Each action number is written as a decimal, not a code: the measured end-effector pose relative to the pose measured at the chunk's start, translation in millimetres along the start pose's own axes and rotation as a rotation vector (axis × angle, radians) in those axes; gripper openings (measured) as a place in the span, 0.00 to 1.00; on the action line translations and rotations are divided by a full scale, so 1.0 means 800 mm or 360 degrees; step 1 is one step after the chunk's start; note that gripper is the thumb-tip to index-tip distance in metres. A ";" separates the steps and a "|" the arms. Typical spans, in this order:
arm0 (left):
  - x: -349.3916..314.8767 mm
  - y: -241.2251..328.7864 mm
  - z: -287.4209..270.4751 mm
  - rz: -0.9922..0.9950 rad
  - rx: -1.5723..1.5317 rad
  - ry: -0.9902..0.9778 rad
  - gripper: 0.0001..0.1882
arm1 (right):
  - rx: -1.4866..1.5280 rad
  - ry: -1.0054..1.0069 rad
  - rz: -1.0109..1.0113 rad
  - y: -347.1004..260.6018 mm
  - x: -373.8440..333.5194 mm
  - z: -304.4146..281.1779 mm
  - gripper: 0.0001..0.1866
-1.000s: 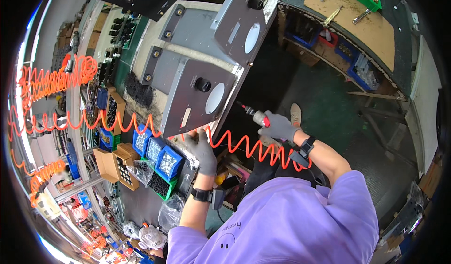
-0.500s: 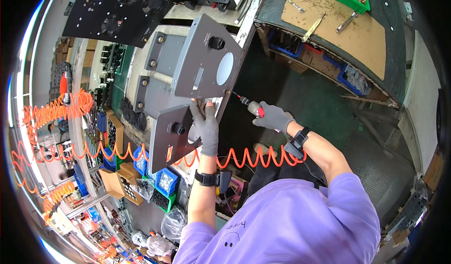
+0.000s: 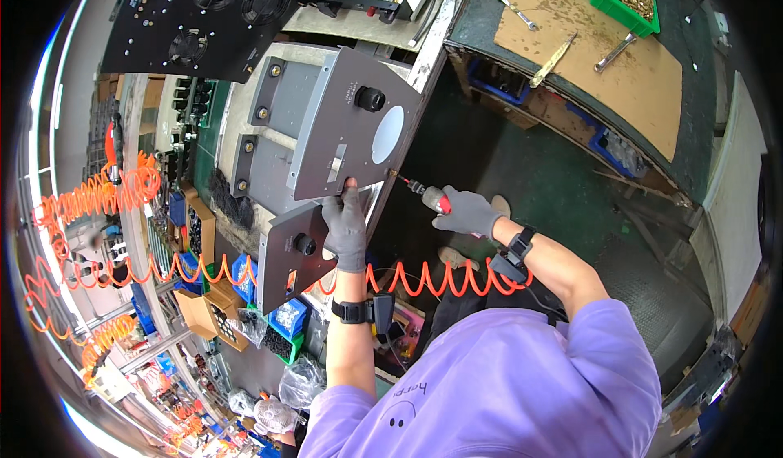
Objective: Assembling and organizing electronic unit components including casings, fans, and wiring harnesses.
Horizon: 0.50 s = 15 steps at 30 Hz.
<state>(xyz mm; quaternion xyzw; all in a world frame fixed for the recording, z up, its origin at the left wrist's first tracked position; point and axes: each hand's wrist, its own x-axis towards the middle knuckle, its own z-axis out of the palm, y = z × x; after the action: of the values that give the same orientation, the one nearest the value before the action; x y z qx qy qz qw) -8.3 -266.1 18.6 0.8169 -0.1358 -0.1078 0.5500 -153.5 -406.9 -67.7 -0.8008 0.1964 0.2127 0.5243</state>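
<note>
A grey metal panel (image 3: pixel 347 132) with a black round knob, a large round hole and a small rectangular slot leans at the bench edge. My left hand (image 3: pixel 346 234), in a grey glove, grips its near edge, with a fingertip on the face and the other fingers partly hidden. Gloved as well, my right hand (image 3: pixel 471 214) is closed round a powered screwdriver (image 3: pixel 435 199) with a red and grey body. Its bit points at the panel's right corner; whether it touches there I cannot tell. A second, similar panel (image 3: pixel 281 254) stands just left of my left wrist.
An orange coiled hose (image 3: pixel 408 281) crosses in front of me. A black panel with fans (image 3: pixel 188 26) stands at the far left. On the right-hand workbench (image 3: pixel 481 30) lie a wrench (image 3: pixel 516 12) and a green bin (image 3: pixel 599 0) of small brass-coloured parts. Blue bins (image 3: pixel 287 318) sit lower left.
The grey panel has shifted slightly toward me and left, and lies at a different tilt. My left hand has moved onto its near edge. The screwdriver has come slightly nearer me.
</note>
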 end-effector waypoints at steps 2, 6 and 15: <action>0.000 0.000 0.002 0.0023 0.0038 0.0030 0.13 | -0.0021 0.0000 0.0020 0.003 -0.002 -0.001 0.27; 0.001 -0.003 -0.001 0.0036 0.0052 0.0038 0.12 | 0.0002 -0.0032 0.0027 0.001 -0.009 -0.004 0.27; 0.003 -0.011 -0.003 0.0029 0.0045 0.0046 0.12 | 0.0049 -0.0025 0.0030 0.003 -0.003 -0.002 0.27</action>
<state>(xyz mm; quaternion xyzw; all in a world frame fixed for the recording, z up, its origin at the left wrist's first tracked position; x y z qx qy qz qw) -4.4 -261.9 11.5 0.8248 -0.1370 -0.0890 0.5413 -156.3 -409.2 -67.3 -0.7890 0.2031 0.2210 0.5361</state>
